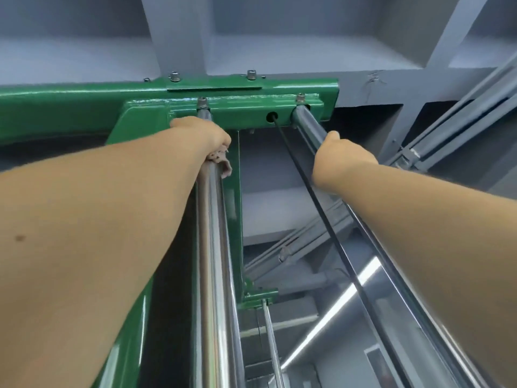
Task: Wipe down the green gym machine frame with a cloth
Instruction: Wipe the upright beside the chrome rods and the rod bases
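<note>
I am looking up along the green gym machine frame point(84, 102), whose top crossbar carries two chrome guide rods. My left hand point(202, 135) is wrapped round the left rod point(209, 233) just under the crossbar, with a pinkish cloth point(221, 161) bunched inside the grip and poking out below the fingers. My right hand point(338, 155) grips the right rod point(307, 121) a little lower, with no cloth in it. A black cable point(316, 197) runs down from a hole in the crossbar between the two rods.
Grey ceiling beams point(179, 32) and grey pipes point(461, 116) lie above and to the right. A green upright plate point(233, 208) stands behind the left rod, with a small bracket point(258, 296) and a thin rod below it. Bolts point(174, 77) stick out of the top plate.
</note>
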Available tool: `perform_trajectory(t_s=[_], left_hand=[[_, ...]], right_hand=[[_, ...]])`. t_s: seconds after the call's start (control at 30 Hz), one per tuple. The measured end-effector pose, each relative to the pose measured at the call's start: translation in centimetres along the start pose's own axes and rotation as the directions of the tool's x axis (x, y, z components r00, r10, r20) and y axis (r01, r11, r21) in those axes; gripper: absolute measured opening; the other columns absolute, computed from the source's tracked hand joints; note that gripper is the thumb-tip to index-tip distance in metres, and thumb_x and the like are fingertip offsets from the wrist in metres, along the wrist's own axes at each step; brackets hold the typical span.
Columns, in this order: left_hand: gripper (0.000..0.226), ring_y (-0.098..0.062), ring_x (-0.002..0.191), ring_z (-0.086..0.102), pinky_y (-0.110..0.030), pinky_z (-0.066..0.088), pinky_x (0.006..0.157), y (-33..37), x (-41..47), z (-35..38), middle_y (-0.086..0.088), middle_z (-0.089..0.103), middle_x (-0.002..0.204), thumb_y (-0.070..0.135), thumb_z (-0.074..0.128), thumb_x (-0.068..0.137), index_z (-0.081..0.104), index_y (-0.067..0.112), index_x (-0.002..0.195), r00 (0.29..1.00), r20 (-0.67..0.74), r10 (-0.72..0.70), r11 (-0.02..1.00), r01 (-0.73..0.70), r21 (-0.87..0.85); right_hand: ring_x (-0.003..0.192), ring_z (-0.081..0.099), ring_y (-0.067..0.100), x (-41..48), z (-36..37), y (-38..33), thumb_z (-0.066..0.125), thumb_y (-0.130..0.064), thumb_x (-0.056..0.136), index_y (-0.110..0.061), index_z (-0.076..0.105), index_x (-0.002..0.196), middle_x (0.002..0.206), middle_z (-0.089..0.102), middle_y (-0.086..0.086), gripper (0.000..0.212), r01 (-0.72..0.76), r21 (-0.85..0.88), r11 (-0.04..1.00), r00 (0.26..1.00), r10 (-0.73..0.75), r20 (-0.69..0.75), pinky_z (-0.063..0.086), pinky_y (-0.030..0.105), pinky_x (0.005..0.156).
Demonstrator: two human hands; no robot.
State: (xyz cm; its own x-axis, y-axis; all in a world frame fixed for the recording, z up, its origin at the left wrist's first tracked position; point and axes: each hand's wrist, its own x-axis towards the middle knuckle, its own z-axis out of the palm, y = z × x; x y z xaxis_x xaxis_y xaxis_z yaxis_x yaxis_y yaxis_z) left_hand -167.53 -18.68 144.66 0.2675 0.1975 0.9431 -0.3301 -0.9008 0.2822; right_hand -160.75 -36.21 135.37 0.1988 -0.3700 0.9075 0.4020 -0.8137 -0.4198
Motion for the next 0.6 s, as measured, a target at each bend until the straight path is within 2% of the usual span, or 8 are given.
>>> perform_trajectory(t_s=[0.03,0.1,0.2,0.3,0.4,0.47,0.5,0.6], left_hand=[[0.030,-0.029,0.082,0.065,-0.034,0.053,0.085,-0.1,-0.9,0.1,-0.011,0.069,0.083,0.029,0.068,0.079,0.065,0.004,0.096,1.000,0.018,0.017,1.000,-0.017,0.005],[0.020,-0.025,0.060,0.043,-0.028,0.039,0.067,-0.8,-2.5,0.1,-0.010,0.048,0.052,0.023,0.056,0.093,0.051,0.009,0.081,0.998,0.066,-0.023,0.999,0.020,0.051],[0.020,-0.023,0.059,0.039,-0.028,0.036,0.065,-0.7,-4.0,0.6,-0.007,0.041,0.059,0.021,0.050,0.098,0.047,0.016,0.079,0.995,0.095,0.002,0.998,-0.009,0.068],[0.033,-0.021,0.052,0.038,-0.023,0.035,0.052,-0.5,-3.8,0.6,-0.001,0.042,0.045,0.017,0.048,0.095,0.040,0.017,0.063,1.000,0.016,-0.027,0.983,0.023,0.184],[0.019,-0.022,0.050,0.036,-0.025,0.026,0.046,0.4,-3.2,0.5,-0.003,0.040,0.052,0.025,0.058,0.079,0.045,0.015,0.069,0.997,-0.072,0.017,0.957,0.005,0.289],[0.021,-0.020,0.041,0.042,-0.022,0.032,0.038,1.2,-2.5,0.1,-0.007,0.042,0.044,0.025,0.062,0.081,0.048,0.011,0.078,0.995,-0.099,0.016,0.977,0.005,0.213],[0.026,-0.018,0.033,0.040,-0.019,0.030,0.032,1.8,-2.3,0.1,-0.005,0.038,0.033,0.020,0.058,0.090,0.043,0.009,0.072,0.996,-0.084,0.011,0.985,0.004,0.172],[0.043,-0.016,0.034,0.027,-0.018,0.021,0.026,2.6,-0.6,0.1,-0.001,0.027,0.031,0.013,0.041,0.102,0.025,0.015,0.062,0.996,0.078,-0.043,0.999,0.043,0.002]], right_hand=[[0.085,0.047,0.033,0.5,0.3,0.1,0.050,-0.007,0.092,-0.003,0.033,0.129,0.102,0.050,0.016,0.040,0.005,0.018,1.000,1.000,-0.005,-0.005,0.037,0.039,0.068],[0.083,0.049,0.033,1.1,0.9,0.0,0.050,-0.006,0.092,-0.002,0.032,0.129,0.100,0.049,0.016,0.042,0.027,0.013,1.000,1.000,-0.027,0.006,0.037,0.039,0.064],[0.082,0.048,0.033,1.2,0.5,0.4,0.050,-0.005,0.092,-0.002,0.031,0.128,0.094,0.046,0.015,0.041,0.012,0.018,1.000,1.000,-0.012,0.026,0.035,0.040,0.061],[0.082,0.048,0.033,0.9,0.2,0.4,0.050,-0.006,0.091,-0.002,0.031,0.126,0.093,0.045,0.016,0.039,0.008,0.037,0.999,0.999,-0.010,0.051,0.033,0.039,0.057],[0.086,0.047,0.031,0.7,-0.1,0.5,0.051,-0.007,0.091,-0.003,0.031,0.128,0.103,0.047,0.016,0.042,0.016,0.080,0.997,0.998,-0.021,0.062,0.035,0.038,0.061],[0.089,0.046,0.031,0.7,0.1,0.5,0.053,-0.008,0.091,-0.003,0.030,0.130,0.111,0.049,0.017,0.045,0.018,0.121,0.992,0.997,-0.027,0.070,0.037,0.037,0.068],[0.091,0.047,0.031,0.8,0.2,0.7,0.053,-0.009,0.091,-0.003,0.030,0.132,0.115,0.049,0.017,0.047,0.017,0.133,0.991,0.997,-0.026,0.070,0.037,0.037,0.070],[0.105,0.054,0.032,0.8,0.2,0.9,0.054,-0.011,0.092,-0.002,0.029,0.135,0.126,0.051,0.016,0.051,0.030,0.173,0.984,0.997,-0.043,0.066,0.036,0.035,0.072]])
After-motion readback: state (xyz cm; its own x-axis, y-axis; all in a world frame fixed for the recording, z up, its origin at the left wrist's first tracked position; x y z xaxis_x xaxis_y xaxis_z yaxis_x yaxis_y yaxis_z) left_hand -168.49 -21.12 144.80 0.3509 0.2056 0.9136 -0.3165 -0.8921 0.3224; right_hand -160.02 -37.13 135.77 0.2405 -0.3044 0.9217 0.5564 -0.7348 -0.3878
